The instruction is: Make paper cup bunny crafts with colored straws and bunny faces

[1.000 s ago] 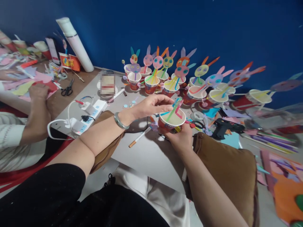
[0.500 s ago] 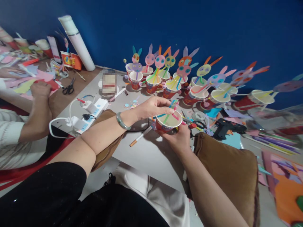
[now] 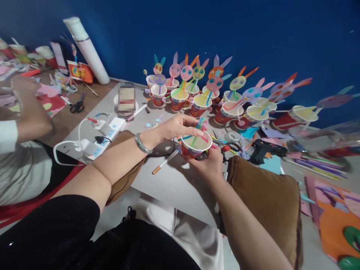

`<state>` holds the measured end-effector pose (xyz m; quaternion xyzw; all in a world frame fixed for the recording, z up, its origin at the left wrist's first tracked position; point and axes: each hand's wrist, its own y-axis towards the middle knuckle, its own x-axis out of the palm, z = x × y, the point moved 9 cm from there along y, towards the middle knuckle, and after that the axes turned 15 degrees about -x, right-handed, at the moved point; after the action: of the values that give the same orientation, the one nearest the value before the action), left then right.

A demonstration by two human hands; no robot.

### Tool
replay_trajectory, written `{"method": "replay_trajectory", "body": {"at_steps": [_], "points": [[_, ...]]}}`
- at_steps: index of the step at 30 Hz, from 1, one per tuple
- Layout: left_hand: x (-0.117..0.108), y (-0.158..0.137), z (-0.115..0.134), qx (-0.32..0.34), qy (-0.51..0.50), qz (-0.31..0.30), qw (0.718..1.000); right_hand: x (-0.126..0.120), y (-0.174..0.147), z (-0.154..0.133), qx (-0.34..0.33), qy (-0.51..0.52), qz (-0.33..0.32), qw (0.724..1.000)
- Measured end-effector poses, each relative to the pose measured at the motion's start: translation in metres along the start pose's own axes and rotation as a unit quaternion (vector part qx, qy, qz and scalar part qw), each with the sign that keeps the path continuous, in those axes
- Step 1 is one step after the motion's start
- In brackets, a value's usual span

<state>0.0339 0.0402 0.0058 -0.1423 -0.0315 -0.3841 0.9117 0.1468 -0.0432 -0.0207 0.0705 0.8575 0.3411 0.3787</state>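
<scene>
A red paper cup (image 3: 194, 150) with a pale inside stands upright between my hands, just above the grey table. From below and the right, my right hand (image 3: 209, 161) wraps round its side. My left hand (image 3: 180, 127) reaches over the far rim, thumb and fingers closed on the coloured straws (image 3: 203, 125) that rise from the cup. Green, blue and pink straw pieces show inside the cup. Behind it stand several finished-looking cups with paper rabbit faces (image 3: 186, 72) on straws. A brown-ended marker (image 3: 164, 162) lies on the table left of the cup.
A white power strip (image 3: 111, 137) with plugs lies at the left. A black glue gun (image 3: 264, 152), a tape roll (image 3: 233, 136) and a brown cushion (image 3: 264, 202) are at the right. Another person's arm (image 3: 33, 112) is at far left, near black scissors (image 3: 77, 105).
The whole view has shifted slightly, so things sit a little further left. My hands keep the same hold on the cup and straws. The other person's arm at far left has lifted.
</scene>
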Motion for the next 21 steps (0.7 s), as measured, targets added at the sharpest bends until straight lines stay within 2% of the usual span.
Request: {"method": "replay_trajectory", "body": {"at_steps": [11,17,19,21], "points": [[0.0,0.0,-0.003,-0.021,-0.013,0.001,1.0,0.002,-0.003,-0.001,-0.014,0.008,-0.004,1.0],[-0.01,-0.007,0.007,-0.019,-0.019,0.031,0.999,-0.007,0.004,0.003,-0.05,0.058,-0.018,0.997],[-0.021,-0.007,0.01,-0.013,-0.039,0.053,0.998,-0.018,0.008,0.009,-0.042,0.098,0.009,0.994],[-0.033,-0.006,0.012,-0.009,-0.07,0.073,0.995,-0.036,0.009,0.02,-0.009,0.144,0.092,0.985]]}}
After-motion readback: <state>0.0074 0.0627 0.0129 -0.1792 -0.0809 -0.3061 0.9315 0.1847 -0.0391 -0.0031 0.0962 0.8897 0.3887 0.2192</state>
